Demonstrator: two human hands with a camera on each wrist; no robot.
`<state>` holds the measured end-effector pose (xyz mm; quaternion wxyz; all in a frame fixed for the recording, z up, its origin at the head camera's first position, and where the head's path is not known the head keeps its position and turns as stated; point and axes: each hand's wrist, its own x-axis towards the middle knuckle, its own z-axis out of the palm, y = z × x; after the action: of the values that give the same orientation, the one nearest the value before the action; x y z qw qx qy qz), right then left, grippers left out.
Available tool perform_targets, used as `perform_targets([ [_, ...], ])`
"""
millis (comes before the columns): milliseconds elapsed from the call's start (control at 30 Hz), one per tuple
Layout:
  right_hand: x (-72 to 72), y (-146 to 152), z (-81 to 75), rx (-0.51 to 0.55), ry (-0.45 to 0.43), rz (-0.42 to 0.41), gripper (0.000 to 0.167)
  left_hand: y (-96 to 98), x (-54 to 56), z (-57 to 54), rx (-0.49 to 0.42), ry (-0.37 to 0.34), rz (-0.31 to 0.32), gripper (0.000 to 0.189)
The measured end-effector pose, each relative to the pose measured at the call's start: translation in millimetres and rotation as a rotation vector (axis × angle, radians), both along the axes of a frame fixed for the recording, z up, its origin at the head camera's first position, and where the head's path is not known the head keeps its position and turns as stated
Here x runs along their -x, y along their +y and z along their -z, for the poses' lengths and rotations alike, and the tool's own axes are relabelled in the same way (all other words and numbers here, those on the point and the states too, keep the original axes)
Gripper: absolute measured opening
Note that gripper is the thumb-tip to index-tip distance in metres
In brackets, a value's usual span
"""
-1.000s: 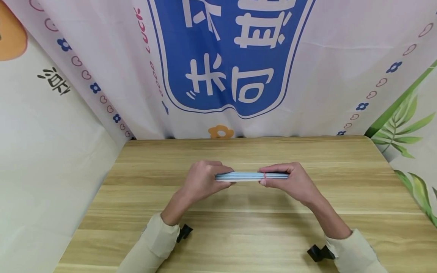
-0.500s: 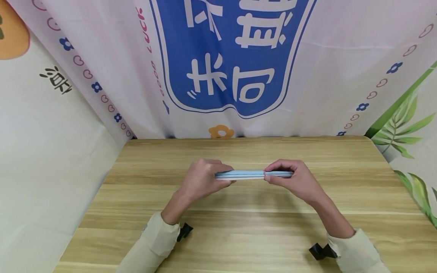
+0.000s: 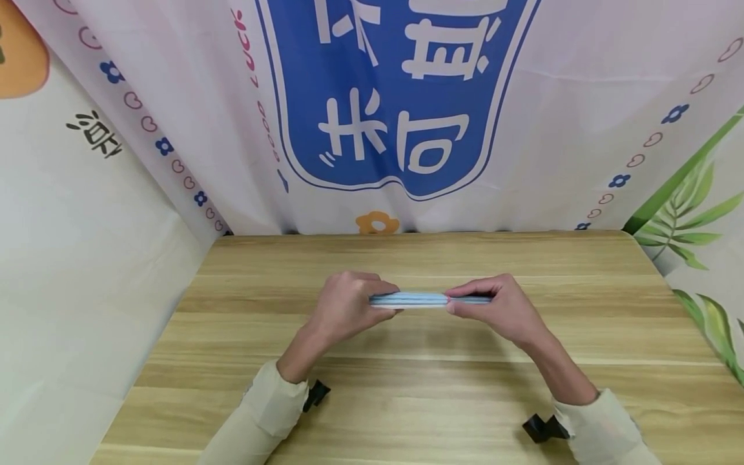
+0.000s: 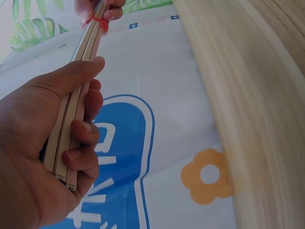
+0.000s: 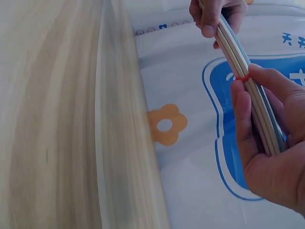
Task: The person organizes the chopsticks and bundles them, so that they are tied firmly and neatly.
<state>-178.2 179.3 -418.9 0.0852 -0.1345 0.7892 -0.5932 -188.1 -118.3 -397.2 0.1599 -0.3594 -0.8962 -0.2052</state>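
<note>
A bundle of slim, straight sticks (image 3: 421, 299) is held level above the table, light blue on top in the head view. From the left wrist the sticks (image 4: 69, 126) look pale, with squared ends. My left hand (image 3: 344, 307) grips the left end, thumb along one side and fingers curled round the other. My right hand (image 3: 507, 313) holds the right part between thumb and fingers. A thin red band (image 5: 244, 78) circles the bundle right at the right fingertips. The palm hides much of the bundle's right end in the head view.
The wood-grain table (image 3: 407, 394) lies below both hands. A printed curtain (image 3: 569, 129) with a blue panel hangs behind its far edge. White cloth (image 3: 70, 271) covers the left side, and leaf-patterned cloth (image 3: 686, 213) the right. Black mounts (image 3: 316, 395) sit at both sleeves.
The right hand shifted slightly right, then back left, staying on the bundle. The red band now shows right at the right fingertips, a little further left than before. The left hand is nearly still.
</note>
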Motion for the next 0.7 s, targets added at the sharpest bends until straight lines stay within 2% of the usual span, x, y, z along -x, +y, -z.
perform_targets([
  [133, 0.2, -5.1, -0.6, -0.035, -0.009, 0.001, 0.028, 2.4, -0.8, 0.3, 0.008, -0.016, 0.005, 0.023],
  [267, -0.9, -5.3, -5.2, -0.090, 0.022, -0.003, 0.031, 0.3, 0.2, -1.7, -0.004, -0.029, -0.006, 0.023],
  [367, -3.2, -2.5, -10.6, -0.175, 0.125, 0.001, 0.032, -1.8, 1.7, -3.3, -0.017, -0.024, -0.005, 0.023],
  [533, -6.9, 0.2, -16.2, -0.317, 0.354, 0.026, 0.021, -4.4, 3.0, -5.1, -0.020, -0.015, 0.000, 0.022],
  [700, -8.2, -3.8, -14.6, -0.350, 0.459, 0.004, 0.020, -5.1, 2.4, -5.8, -0.007, -0.023, -0.003, 0.022],
])
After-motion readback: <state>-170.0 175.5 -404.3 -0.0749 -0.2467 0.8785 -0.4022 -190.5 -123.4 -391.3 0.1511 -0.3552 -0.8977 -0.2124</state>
